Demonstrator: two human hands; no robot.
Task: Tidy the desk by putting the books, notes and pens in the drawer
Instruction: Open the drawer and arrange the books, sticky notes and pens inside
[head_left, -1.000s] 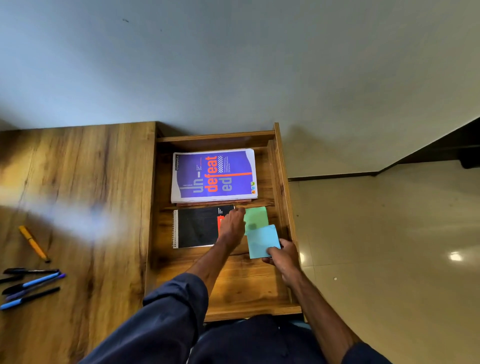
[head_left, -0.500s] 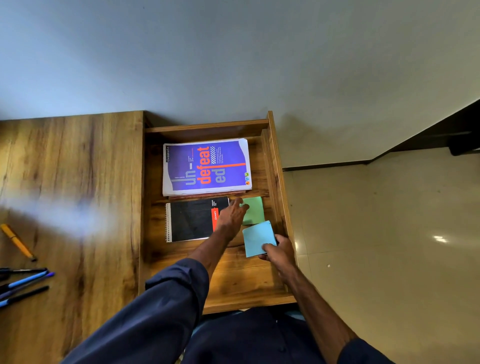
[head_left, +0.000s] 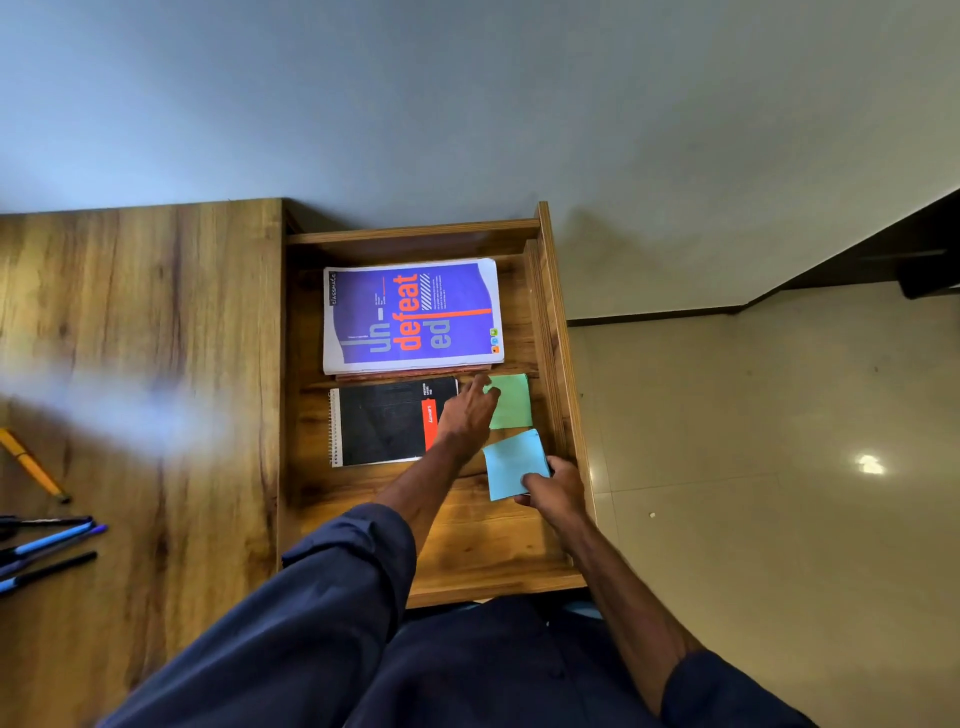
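Lying flat in drawer (head_left: 545, 291): green note (head_left: 511, 402), blue note (head_left: 511, 462).

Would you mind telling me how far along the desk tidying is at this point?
Roughly two thirds done. The purple book and black spiral notebook already lie in the open drawer. The notes are in hand: the left hand touches the green pad, and the right hand holds the blue pad. The orange pen and the blue and black pens remain on the desk.
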